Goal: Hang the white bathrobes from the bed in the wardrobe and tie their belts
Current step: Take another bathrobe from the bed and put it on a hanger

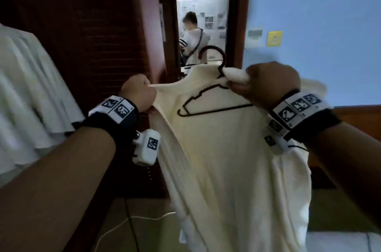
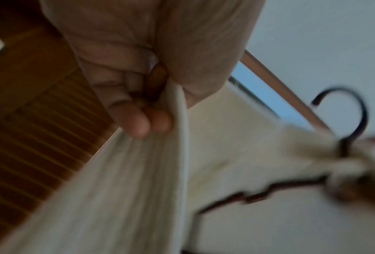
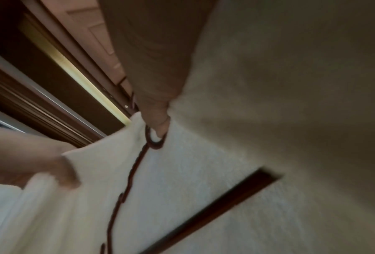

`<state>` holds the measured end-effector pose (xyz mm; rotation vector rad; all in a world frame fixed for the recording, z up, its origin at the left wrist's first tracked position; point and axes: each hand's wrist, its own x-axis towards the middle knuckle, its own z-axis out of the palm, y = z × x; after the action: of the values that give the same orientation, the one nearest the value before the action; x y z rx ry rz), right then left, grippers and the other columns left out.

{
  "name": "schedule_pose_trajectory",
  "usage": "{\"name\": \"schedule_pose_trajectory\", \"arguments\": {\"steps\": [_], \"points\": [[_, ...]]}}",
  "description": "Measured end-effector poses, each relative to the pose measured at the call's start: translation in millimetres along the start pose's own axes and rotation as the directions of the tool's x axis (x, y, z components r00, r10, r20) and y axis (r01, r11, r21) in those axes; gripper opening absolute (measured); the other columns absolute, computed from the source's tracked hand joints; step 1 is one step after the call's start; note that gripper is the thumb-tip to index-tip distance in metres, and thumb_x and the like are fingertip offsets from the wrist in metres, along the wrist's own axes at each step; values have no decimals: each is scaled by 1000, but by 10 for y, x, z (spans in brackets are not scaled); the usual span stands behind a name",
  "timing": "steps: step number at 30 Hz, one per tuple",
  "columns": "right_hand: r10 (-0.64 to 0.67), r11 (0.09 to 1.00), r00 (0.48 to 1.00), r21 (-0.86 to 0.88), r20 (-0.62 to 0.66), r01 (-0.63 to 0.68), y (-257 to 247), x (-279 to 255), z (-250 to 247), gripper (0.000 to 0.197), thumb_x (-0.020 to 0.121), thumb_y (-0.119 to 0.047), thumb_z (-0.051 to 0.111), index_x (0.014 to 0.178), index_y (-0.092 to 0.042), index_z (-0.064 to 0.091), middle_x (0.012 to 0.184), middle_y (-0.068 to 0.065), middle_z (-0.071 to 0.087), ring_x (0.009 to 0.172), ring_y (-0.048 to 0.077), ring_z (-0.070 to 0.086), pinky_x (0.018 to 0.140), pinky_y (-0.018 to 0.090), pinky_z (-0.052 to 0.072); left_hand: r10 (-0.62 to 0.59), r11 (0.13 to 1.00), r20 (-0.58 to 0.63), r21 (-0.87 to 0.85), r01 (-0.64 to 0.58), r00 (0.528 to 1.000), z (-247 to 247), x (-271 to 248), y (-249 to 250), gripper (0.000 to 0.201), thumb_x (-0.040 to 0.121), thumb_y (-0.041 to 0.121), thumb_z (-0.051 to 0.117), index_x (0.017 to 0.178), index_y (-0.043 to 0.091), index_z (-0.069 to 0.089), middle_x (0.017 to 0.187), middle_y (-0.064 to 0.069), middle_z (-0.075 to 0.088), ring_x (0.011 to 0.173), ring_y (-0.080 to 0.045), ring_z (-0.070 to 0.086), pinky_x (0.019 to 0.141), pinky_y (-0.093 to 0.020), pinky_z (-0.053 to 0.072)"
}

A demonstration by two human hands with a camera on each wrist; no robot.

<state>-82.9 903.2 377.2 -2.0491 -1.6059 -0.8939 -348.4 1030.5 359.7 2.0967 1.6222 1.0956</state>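
A: At the wardrobe door, how is the bathrobe (image 1: 226, 159) held?

B: Its collar edge is pinched in the left hand (image 1: 138, 92); bunched cloth and the hanger (image 1: 208, 103) neck are gripped by the right hand (image 1: 270, 84).

A: What remains?

B: The cream-white robe is draped but not yet hung; no belt is seen tied. Another white garment (image 1: 31, 86) is seen far left.

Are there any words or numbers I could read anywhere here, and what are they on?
No words or numbers can be read here.
Square tags on the wristbands: black-and-white patterns, no letters.
Papers on the far wall: too small and blurred.
Yellow wall plate: blurred, nothing legible.
Bathrobe and hanger: no labels seen.
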Motion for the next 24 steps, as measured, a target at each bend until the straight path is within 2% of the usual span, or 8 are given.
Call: {"name": "schedule_pose_trajectory", "arguments": {"steps": [2,4,8,12,15,17,20,24], "points": [[-66,990,997,127,30,62,-500,196,268,65,73,-86,42,70,-23,54,65,-2,55,70,26,64,56,28,38,4,983,-39,-185,-11,999,-26,42,-49,8,70,18,52,75,12,54,73,-7,61,70,-30,63,49,-27,47],[-133,959,989,261,63,113,-971,394,531,69,70,-89,42,72,-22,58,70,-2,61,72,24,66,57,29,43,28,957,-67,-287,-46,997,-21,78,-99,7,66,22,49,71,18,51,70,-5,62,68,-29,64,57,-36,55],[-211,843,963,530,165,94,-1668,947,972,73,67,-86,48,62,-14,53,61,-7,55,66,19,59,56,28,39,-36,964,-177,-264,-12,984,-145,370,-422,15,80,20,56,71,24,45,75,-1,58,73,-24,61,59,-34,49],[-333,682,921,726,200,89,-2222,1470,1460,72,63,-86,52,60,-14,60,57,-4,61,58,14,61,52,28,43,-102,995,-273,-50,91,957,-439,719,-875,18,88,24,60,98,20,46,77,1,56,67,-13,53,52,-27,34],[-398,624,899,772,183,119,-2597,1820,1756,70,63,-85,53,58,-15,58,54,-4,60,56,14,60,50,28,41,-144,968,-309,152,198,940,-670,890,-1260,33,85,30,64,109,27,41,83,-5,57,70,-20,56,52,-28,37],[-481,573,862,801,159,173,-2868,2030,1875,72,63,-87,53,55,-16,55,52,-3,58,54,15,59,51,29,41,-189,914,-321,289,286,928,-735,951,-1517,33,86,32,62,114,27,46,100,-7,54,83,-24,58,64,-32,46],[-604,450,795,849,61,277,-3373,2258,1973,73,57,-94,50,53,-21,57,49,-4,58,51,11,58,48,29,38,-193,781,-419,482,398,887,-766,983,-1869,26,91,44,54,107,23,56,101,-5,51,96,-27,51,86,-41,50],[-710,366,704,838,-29,404,-4070,2321,2003,71,64,-94,41,58,-26,62,57,-8,61,56,10,59,46,27,35,-193,637,-525,575,513,829,-1005,860,-2346,21,97,32,45,93,23,64,88,-4,67,89,-32,58,76,-37,44]]}}
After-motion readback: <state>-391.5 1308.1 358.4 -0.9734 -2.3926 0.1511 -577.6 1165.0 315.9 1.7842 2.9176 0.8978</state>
